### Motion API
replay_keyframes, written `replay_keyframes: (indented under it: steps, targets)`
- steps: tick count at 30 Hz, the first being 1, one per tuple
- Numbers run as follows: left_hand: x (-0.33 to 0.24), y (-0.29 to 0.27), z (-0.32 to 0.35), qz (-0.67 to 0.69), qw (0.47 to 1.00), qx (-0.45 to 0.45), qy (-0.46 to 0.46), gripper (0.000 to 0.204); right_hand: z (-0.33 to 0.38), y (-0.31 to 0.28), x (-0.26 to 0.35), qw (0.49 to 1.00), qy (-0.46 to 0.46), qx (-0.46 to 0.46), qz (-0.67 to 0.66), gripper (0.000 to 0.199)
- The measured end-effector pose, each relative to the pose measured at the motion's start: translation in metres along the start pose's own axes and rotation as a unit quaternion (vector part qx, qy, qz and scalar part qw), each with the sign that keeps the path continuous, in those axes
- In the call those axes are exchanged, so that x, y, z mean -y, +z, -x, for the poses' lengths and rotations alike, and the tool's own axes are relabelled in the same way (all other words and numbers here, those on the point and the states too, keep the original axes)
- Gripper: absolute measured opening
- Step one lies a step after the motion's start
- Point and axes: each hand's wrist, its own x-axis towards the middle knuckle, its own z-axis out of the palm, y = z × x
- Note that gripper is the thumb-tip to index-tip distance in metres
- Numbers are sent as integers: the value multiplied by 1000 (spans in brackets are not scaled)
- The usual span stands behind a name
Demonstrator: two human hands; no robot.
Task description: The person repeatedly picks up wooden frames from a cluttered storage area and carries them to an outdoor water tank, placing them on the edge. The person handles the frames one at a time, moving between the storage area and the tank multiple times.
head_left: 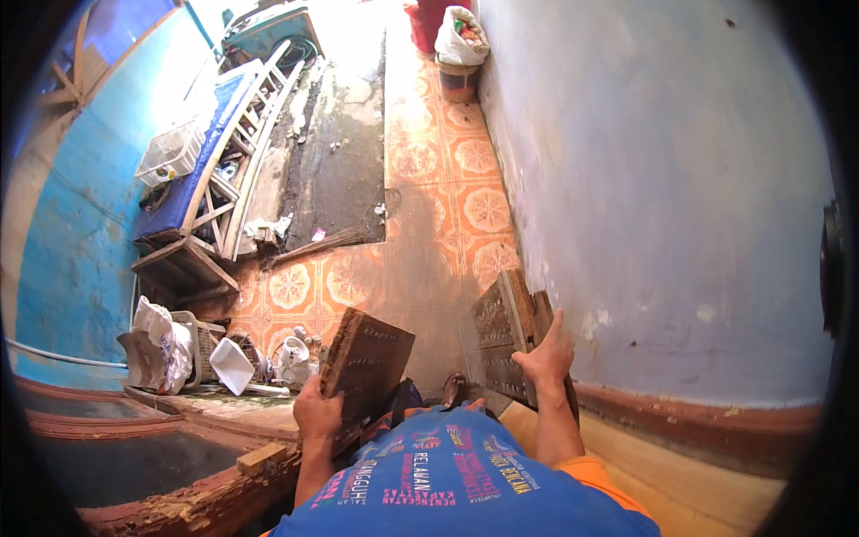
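My left hand (pixel 315 413) grips the lower edge of a dark, weathered wooden board (pixel 369 358) held tilted in front of my body. My right hand (pixel 546 356) rests with spread fingers on the edge of several similar dark boards (pixel 501 322) that lean against the pale blue wall (pixel 662 206) to my right. My blue printed shirt (pixel 447 488) fills the lower middle, and a shoe tip (pixel 455 388) shows between the boards.
Orange patterned floor tiles (pixel 447 215) run ahead, with a dark muddy patch (pixel 344 161) at left. White wooden frames and a blue panel (pixel 219 152) lean by the left blue wall. Bags, a white tray and clutter (pixel 215 358) lie lower left. A bucket with a white bag (pixel 459 54) stands far ahead.
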Motion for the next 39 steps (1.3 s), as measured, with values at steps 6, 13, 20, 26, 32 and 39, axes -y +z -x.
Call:
replay_keyframes:
  steps: [6, 13, 20, 26, 32, 39]
  targets:
    - [-19, 8, -68, 24, 997, -69, -36, 31, -72, -2, 26, 999, 10, 49, 12, 117]
    - [-28, 35, -186, 54, 990, -88, -100, 28, -158, 1, 61, 999, 5, 33, 24, 122]
    - [-50, 25, -296, 18, 988, -65, -137, 26, -242, -35, 120, 998, 47, 9, 29, 121]
    - [-92, 20, -384, -15, 987, -77, -137, 26, -327, -36, 156, 999, 32, -31, 20, 121]
    - [-138, 25, -467, -29, 982, -113, -146, 27, -431, -27, 191, 999, 14, -32, -5, 121]
    - [-214, 9, -550, -16, 967, -179, -180, 26, -564, -26, 243, 1000, -2, 14, -11, 121]
